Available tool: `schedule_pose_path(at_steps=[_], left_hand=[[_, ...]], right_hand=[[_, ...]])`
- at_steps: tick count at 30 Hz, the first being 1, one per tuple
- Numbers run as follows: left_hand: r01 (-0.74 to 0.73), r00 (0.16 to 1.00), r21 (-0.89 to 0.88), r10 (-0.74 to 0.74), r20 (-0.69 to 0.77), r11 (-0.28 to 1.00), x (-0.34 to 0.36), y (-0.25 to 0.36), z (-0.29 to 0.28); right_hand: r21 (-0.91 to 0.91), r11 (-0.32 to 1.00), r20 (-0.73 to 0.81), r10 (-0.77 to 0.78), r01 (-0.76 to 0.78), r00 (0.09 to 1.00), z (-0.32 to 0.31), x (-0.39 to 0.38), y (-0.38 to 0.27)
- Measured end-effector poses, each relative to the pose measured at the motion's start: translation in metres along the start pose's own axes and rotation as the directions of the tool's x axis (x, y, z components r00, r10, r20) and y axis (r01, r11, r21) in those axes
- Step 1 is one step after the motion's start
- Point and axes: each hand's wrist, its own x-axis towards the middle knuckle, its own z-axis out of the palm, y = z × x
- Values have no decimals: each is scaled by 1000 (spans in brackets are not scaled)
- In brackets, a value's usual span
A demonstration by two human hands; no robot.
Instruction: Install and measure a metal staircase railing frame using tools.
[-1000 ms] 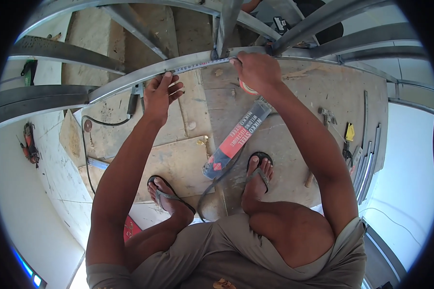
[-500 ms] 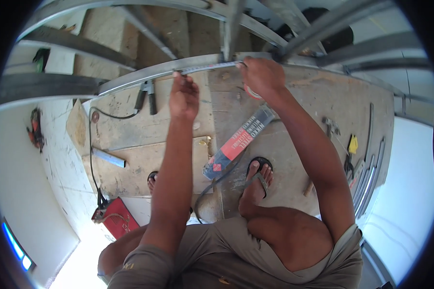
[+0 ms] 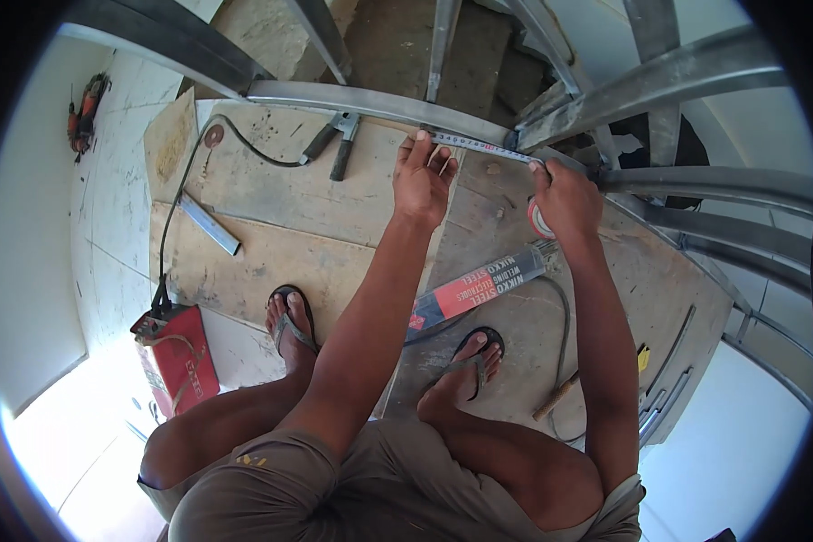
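Observation:
A tape measure blade [image 3: 479, 145] is drawn out along a grey metal rail [image 3: 370, 98] at the top of the view. Thumb and forefinger of my left hand [image 3: 422, 188] pinch its end near the foot of an upright bar [image 3: 443, 54]; the other fingers are half curled. My right hand [image 3: 571, 203] is closed around the tape measure's red and white case [image 3: 538, 218], most of which the palm hides. The thumb presses on the blade close to a corner where several metal bars meet.
Below the hands lies a welding electrode box [image 3: 479, 287]. An electrode holder [image 3: 336, 144] with a black cable rests by the rail, leading to a red welding machine [image 3: 179, 357]. A metal offcut [image 3: 210, 224], a wooden-handled hammer [image 3: 556, 397] and an orange power tool [image 3: 88, 113] lie around.
The view has shifted, so floor things sit elsewhere in it. Both hands have moved rightward along the rail, the tape still stretched between them.

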Motion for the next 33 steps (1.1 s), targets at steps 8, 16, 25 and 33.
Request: schedule_pose_path(at_steps=[8, 16, 25, 33], left_hand=[[-14, 1000, -2, 14, 13, 1000, 5, 1, -9], [-27, 1000, 89, 26, 15, 996, 5, -4, -9], [-138, 990, 198, 139, 11, 971, 5, 0, -5], [-130, 991, 223, 132, 8, 966, 5, 3, -10]], right_hand=[[11, 1000, 20, 12, -12, 1000, -3, 2, -3], [-18, 1000, 19, 5, -4, 1000, -2, 0, 3], [89, 996, -9, 22, -21, 1000, -2, 2, 1], [108, 994, 31, 26, -29, 999, 0, 1, 1]])
